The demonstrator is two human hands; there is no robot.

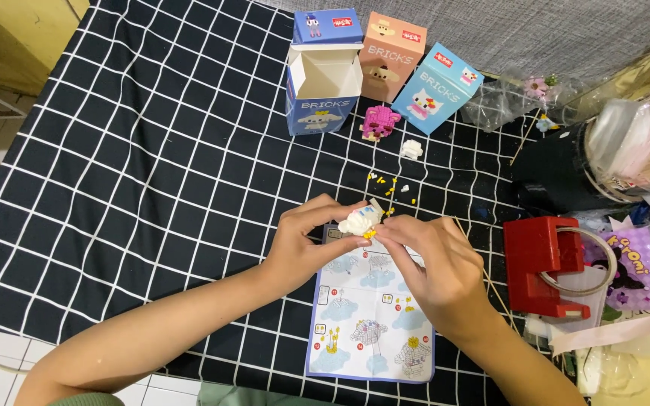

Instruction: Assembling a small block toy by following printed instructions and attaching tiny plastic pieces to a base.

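My left hand (304, 242) and my right hand (430, 263) meet over the middle of the table. Together they hold a small white brick figure (359, 219) with a yellow piece at its lower edge, pinched between the fingertips of both hands. Under the hands lies an illustrated instruction sheet (370, 323) with pale blue pictures. Several tiny yellow and white loose bricks (387, 188) are scattered just beyond the figure.
A black cloth with a white grid (152, 150) covers the table. At the back stand an open blue box (323, 75), an orange box (391, 54) and a light blue box (438, 89), with a pink brick figure (379, 122). A red tool (543, 263) and plastic bags crowd the right side.
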